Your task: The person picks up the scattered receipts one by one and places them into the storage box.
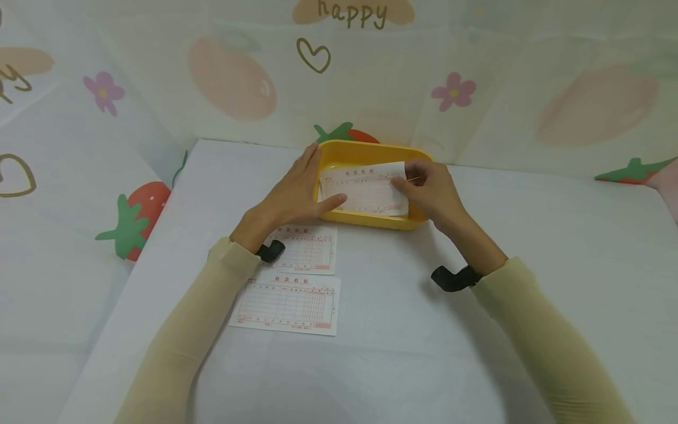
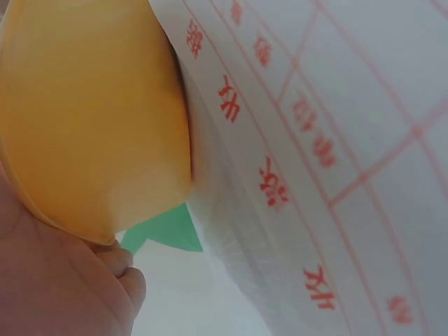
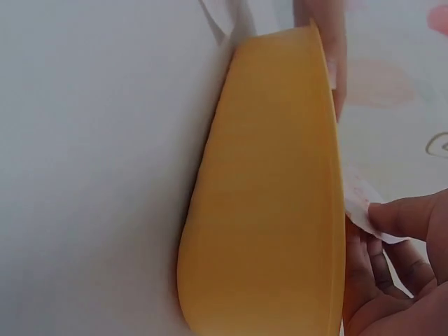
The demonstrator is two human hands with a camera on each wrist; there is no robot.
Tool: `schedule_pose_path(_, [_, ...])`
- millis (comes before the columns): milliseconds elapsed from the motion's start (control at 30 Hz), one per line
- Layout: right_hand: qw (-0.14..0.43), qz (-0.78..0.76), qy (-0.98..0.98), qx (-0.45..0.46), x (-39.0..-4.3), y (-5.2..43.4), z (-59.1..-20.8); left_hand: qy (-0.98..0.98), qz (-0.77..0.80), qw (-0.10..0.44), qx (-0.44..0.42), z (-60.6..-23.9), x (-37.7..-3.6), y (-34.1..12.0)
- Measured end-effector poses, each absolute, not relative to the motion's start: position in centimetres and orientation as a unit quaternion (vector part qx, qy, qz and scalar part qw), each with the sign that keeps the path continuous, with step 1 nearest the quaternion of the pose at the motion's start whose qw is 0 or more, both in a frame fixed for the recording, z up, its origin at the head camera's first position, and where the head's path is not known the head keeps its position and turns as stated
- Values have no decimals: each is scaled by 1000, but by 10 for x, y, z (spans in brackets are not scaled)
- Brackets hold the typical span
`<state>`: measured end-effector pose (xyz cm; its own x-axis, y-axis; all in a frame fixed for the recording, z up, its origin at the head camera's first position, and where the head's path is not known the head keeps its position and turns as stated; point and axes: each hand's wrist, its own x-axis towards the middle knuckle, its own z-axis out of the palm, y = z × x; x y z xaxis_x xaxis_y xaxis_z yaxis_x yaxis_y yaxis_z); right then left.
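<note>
- Left hand (image 1: 293,197) and right hand (image 1: 431,191) each pinch one end of a white red-printed paper slip (image 1: 365,189).
- Slip held over yellow plastic tray (image 1: 371,153) on white tabletop (image 1: 424,330).

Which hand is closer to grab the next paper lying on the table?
Probably the left hand. It holds the printed slip over the yellow plastic tray, and the two white paper forms lie right beneath its wrist. The right hand pinches the slip's far end.
</note>
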<state>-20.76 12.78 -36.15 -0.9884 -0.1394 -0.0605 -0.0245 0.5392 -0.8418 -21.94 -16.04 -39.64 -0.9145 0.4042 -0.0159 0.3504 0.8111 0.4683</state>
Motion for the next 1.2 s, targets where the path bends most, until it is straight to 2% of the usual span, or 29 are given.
schedule_pose_path(300, [58, -396, 907, -132, -198, 122, -364, 954, 224, 42, 195, -394, -217, -162])
schedule_pose_path(433, [25, -359, 919, -159, -190, 122, -365, 954, 226, 31, 196, -395, -217, -162])
schedule_pose_path(733, [-94, -348, 914, -184, -160, 120, -365, 950, 233, 40, 202, -396, -216, -162])
schedule_pose_path(1000, [-137, -383, 888, -214, -128, 113, -372, 947, 245, 42, 205, -397, -218, -160])
schedule_pose_path(1200, [-141, -419, 868, -227, -102, 100, -383, 948, 240, 52, 202, -397, -217, -162])
